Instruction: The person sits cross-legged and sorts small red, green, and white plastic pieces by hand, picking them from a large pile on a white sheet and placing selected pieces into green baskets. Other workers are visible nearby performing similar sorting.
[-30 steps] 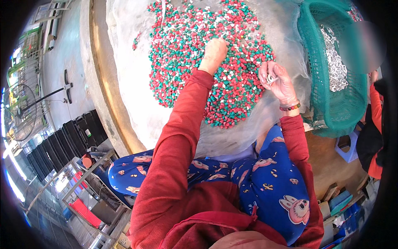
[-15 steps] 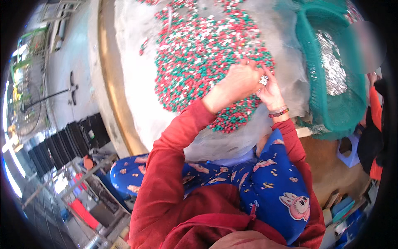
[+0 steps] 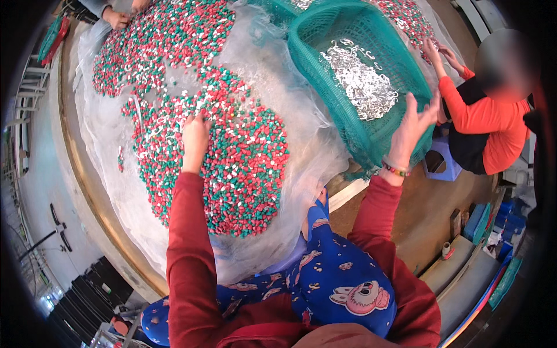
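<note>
Sheet (image 3: 310,145), countless pieces (image 3: 241,188), one left hand (image 3: 196,138)

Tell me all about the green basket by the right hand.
The green basket is oblong with rounded corners, open-topped, with mesh walls that look plastic. It stands upright, right of the red and green pieces, partly filled with curled white pieces. The right hand hovers over its near end; contact is unclear.

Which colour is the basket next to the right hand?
The basket is bluish green, best seen in the head view.
</note>
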A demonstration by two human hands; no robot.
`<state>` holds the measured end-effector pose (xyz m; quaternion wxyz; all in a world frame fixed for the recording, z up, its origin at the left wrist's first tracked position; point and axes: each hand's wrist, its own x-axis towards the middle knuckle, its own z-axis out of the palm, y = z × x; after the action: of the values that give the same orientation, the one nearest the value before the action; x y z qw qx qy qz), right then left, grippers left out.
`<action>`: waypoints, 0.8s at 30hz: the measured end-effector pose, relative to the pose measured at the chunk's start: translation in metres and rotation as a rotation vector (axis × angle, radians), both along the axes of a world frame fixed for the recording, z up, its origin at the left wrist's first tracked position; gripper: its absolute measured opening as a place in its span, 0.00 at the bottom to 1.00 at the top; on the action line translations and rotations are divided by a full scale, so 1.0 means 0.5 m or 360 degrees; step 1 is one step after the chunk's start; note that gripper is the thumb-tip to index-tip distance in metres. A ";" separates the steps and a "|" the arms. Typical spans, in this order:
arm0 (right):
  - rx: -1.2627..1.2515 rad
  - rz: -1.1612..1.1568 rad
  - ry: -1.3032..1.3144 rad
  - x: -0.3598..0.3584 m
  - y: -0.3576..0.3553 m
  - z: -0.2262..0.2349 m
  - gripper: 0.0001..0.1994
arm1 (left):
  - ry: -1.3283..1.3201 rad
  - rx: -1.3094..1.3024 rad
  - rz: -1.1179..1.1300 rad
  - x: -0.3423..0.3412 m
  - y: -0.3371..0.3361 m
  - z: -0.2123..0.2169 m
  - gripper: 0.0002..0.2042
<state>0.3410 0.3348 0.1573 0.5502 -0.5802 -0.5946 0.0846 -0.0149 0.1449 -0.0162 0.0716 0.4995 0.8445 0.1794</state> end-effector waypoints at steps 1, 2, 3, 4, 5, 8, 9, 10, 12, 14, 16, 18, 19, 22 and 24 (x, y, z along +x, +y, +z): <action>-0.0017 0.0092 0.0137 0.005 -0.010 -0.009 0.26 | 0.0138 -0.0033 -0.0019 -0.001 0.010 -0.031 0.06; -0.0160 0.0108 0.0367 0.006 -0.022 -0.016 0.27 | 0.0288 -0.0119 -0.0033 -0.005 0.007 -0.050 0.06; -0.0076 0.0281 0.0289 -0.004 -0.028 -0.023 0.26 | 0.0388 -0.0156 -0.0149 -0.007 0.014 -0.064 0.04; -0.0097 0.0369 0.0270 -0.021 -0.033 -0.028 0.25 | 0.0358 -0.0318 -0.0218 -0.005 0.013 -0.070 0.05; -0.0083 0.0519 0.0344 -0.044 -0.041 -0.031 0.22 | 0.0322 -0.0432 -0.0251 0.008 0.012 -0.073 0.05; -0.0312 0.0957 0.0375 -0.132 -0.097 -0.040 0.14 | 0.0263 -0.0241 -0.0367 0.067 -0.030 -0.052 0.08; -0.0256 0.1162 0.0171 -0.161 -0.120 -0.048 0.13 | 0.0344 -0.0065 -0.0371 0.093 -0.042 -0.043 0.05; -0.0217 0.1385 -0.0030 -0.188 -0.146 -0.057 0.12 | 0.0277 -0.0257 -0.0334 0.117 -0.061 -0.029 0.05; -0.0353 0.1557 -0.0080 -0.221 -0.186 -0.077 0.11 | 0.0118 -0.0004 -0.0210 0.142 -0.087 0.001 0.06; -0.0618 0.1655 0.0026 -0.237 -0.215 -0.109 0.10 | 0.0225 0.0262 -0.0069 0.143 -0.105 0.040 0.06; -0.1076 0.1612 0.0232 -0.246 -0.237 -0.147 0.10 | 0.0178 0.0463 0.0087 0.130 -0.114 0.087 0.06; -0.1551 0.1636 0.1029 -0.250 -0.259 -0.183 0.13 | -0.0048 0.0564 0.0256 0.121 -0.116 0.134 0.05; -0.1886 0.1452 0.1389 -0.249 -0.264 -0.199 0.14 | -0.0442 0.0512 0.0332 0.118 -0.115 0.154 0.05; -0.2606 0.1441 0.2394 -0.252 -0.270 -0.236 0.18 | -0.1324 0.0384 0.0069 0.139 -0.098 0.184 0.09; -0.2682 0.1424 0.2394 -0.256 -0.266 -0.256 0.18 | -0.0898 0.0381 -0.0223 0.145 -0.074 0.171 0.15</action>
<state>0.2128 0.2019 0.0294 0.1305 -0.3055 -0.0333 0.9426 0.0577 0.1081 0.0693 0.2560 0.4919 0.7277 0.4038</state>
